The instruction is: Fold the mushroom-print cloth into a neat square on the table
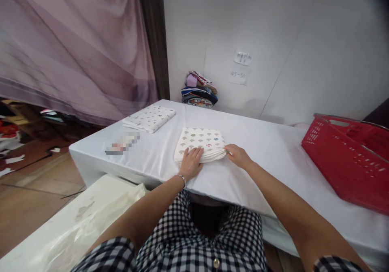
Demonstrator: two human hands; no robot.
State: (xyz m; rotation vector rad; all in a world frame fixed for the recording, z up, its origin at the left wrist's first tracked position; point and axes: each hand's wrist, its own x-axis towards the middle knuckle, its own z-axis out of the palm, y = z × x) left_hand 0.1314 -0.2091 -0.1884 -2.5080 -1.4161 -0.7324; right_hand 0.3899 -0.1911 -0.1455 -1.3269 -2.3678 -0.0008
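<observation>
Where the checked clothing fills my view: closest to the camera, black and white, at 6 o'clock from the patterned cloth, which I take as the dial's centre.
Pale surface: at 8 o'clock, low, partly under a crumpled, see-through plastic sheet.
Bracelet: a thin band round the left wrist.
Left hand: palm down, fingers unclenched, resting on the near edge at 7 o'clock; from this hand I read the cloth at 1 o'clock, directly under the fingertips.
Right hand: pinching the near right corner between thumb and fingers, at 4 o'clock; from this hand the cloth lies between 9 and 10.
Patterned cloth: folded into a flat, thick pad on the white tabletop; I see white ground, rows of grey fan shapes, a few round motifs in green, blue and red, and several layers along the near edge.
Pixelated item: at 9 o'clock, too masked for me to name.
Red basket: at 3 o'clock, perforated, well apart from the right hand.
Second folded cloth: at 10 o'clock, white with small dark marks.
Fabric stack: at 12, by the wall.
Paper notes: at 1 o'clock on the wall, the lower reading 45-50.
</observation>
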